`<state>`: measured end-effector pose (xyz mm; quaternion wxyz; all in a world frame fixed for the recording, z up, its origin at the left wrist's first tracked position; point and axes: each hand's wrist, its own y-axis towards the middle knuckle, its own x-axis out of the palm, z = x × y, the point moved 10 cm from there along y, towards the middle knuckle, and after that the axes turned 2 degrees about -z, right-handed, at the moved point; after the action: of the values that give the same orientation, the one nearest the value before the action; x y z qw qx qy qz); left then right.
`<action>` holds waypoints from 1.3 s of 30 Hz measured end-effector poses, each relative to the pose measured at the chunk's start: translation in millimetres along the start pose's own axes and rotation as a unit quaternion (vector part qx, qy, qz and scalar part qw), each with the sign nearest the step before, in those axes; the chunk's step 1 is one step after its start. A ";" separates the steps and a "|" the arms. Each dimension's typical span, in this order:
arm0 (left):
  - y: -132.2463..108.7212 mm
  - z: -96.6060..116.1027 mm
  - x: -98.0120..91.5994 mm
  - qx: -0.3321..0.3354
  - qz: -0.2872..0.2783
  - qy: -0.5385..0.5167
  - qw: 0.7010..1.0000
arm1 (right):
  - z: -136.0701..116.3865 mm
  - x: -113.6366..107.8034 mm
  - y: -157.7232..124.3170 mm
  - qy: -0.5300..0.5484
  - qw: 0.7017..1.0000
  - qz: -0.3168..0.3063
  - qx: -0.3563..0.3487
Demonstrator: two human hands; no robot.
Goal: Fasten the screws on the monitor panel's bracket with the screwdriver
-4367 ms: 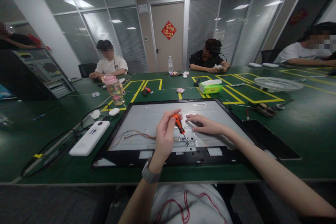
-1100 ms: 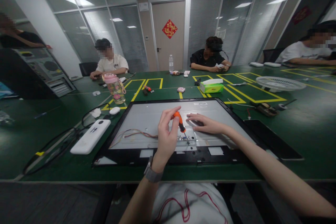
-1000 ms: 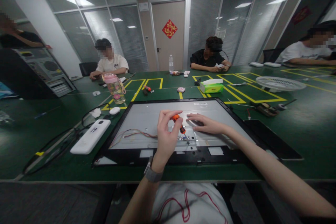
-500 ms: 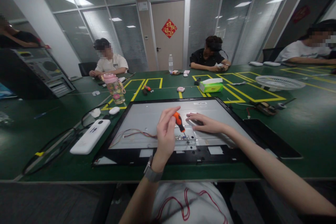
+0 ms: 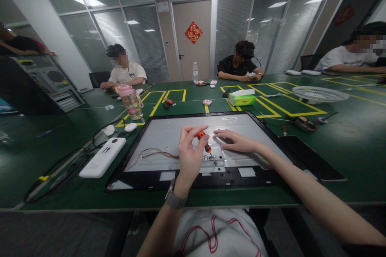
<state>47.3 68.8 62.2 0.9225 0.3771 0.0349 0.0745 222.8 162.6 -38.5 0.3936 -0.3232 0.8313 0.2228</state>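
Note:
My left hand (image 5: 190, 152), with a watch on its wrist, has thumb and fingers closed round an orange-and-black screwdriver (image 5: 206, 145). The screwdriver leans, its tip down at a small circuit board (image 5: 208, 158) near the front of a display panel (image 5: 163, 132). This panel is a grey metal sheet in a black frame, lying flat on the table. Thin wires (image 5: 161, 152) run left from the board. My right hand (image 5: 237, 141) rests on the metal sheet right of the screwdriver, fingers spread, holding nothing.
A white power bank (image 5: 103, 157) and black cables (image 5: 57, 176) lie left of the panel, a black phone-like slab (image 5: 310, 157) to its right. Behind stand a pink-lidded bottle (image 5: 130, 102), a green tissue pack (image 5: 241, 98) and a white basket (image 5: 319, 94). Several people sit around the table.
The thumb of my left hand has come up onto the screwdriver handle, and its fingers have curled closer round it. My right hand stays in place.

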 end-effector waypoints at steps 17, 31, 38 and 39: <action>0.8 2.7 5.5 -0.010 -0.035 -0.050 0.998 | 0.3 0.9 0.4 -0.003 1.000 -0.003 0.003; 0.6 3.3 8.5 -0.011 -0.050 -0.053 0.997 | 0.9 0.4 -0.1 -0.006 1.000 -0.002 -0.001; 1.4 -0.1 3.3 -0.023 -0.021 -0.050 0.998 | 1.8 0.3 0.1 -0.006 1.000 -0.003 0.001; 0.9 -1.2 5.9 -0.034 -0.034 -0.066 0.997 | 2.1 0.4 0.2 -0.007 1.000 -0.003 0.001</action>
<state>52.9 71.2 62.0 0.9372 0.3479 -0.0155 0.0194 223.5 163.9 -40.1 0.4003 -0.3234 0.8280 0.2228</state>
